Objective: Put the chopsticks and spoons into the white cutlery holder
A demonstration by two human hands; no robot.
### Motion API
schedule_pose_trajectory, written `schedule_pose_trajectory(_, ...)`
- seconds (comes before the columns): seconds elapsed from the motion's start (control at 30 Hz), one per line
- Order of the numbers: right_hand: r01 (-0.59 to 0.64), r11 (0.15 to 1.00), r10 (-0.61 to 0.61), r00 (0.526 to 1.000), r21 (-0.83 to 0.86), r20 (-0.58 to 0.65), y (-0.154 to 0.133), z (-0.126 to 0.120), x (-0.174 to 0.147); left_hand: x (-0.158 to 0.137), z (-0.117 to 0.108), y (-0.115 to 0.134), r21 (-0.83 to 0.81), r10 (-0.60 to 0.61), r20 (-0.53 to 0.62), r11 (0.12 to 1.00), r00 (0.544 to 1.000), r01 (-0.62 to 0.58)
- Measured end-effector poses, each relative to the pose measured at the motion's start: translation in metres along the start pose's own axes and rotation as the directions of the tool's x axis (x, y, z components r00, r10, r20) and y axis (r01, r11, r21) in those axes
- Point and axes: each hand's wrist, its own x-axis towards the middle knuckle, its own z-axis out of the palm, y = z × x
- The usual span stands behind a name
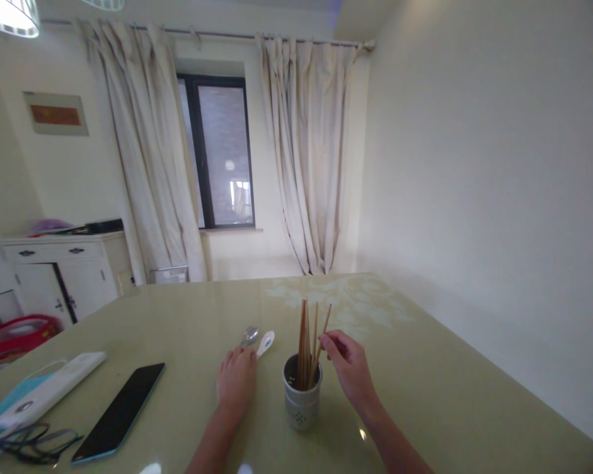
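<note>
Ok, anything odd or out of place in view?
On the table, nothing stands out: the chopstick holder stands upright and no spill shows. The white cabinet shows a dark gap between its doors, so one may be ajar.

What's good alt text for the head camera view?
A right hand pinches a chopstick standing in a pale cup; the left hand partly hides a metal spoon and a white spoon. A dark phone and glasses lie farther left on the greenish table.
</note>
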Motion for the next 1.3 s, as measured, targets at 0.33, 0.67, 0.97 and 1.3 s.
schedule_pose_trajectory(0.33, -0.002, 0.999, -0.001, 0.999, 0.054, 0.048, 0.019, 0.008, 0.0, 0.005, 0.015, 0.002, -0.244, 0.063, -0.027, 0.967, 0.998, -0.067)
schedule_pose_trajectory(0.67, -0.247, 0.946, 0.256, 0.966, 0.212, -0.019, 0.053, 0.021, 0.004, 0.002, 0.031, 0.029, -0.709, 0.102, -0.203, 0.671, 0.974, -0.218)
schedule_pose_trajectory(0.97, -0.11, 0.986, 0.103, 0.993, 0.125, 0.056, 0.05, 0.022, 0.008, -0.009, 0.024, 0.048, -0.805, 0.179, -0.12, 0.558, 0.976, -0.202)
schedule_pose_trajectory(1.3, 0.104, 0.978, -0.147, 0.958, -0.179, -0.248, 0.034, -0.006, 0.018, 0.004, 0.007, 0.026, -0.625, 0.121, -0.146, 0.758, 0.982, -0.186)
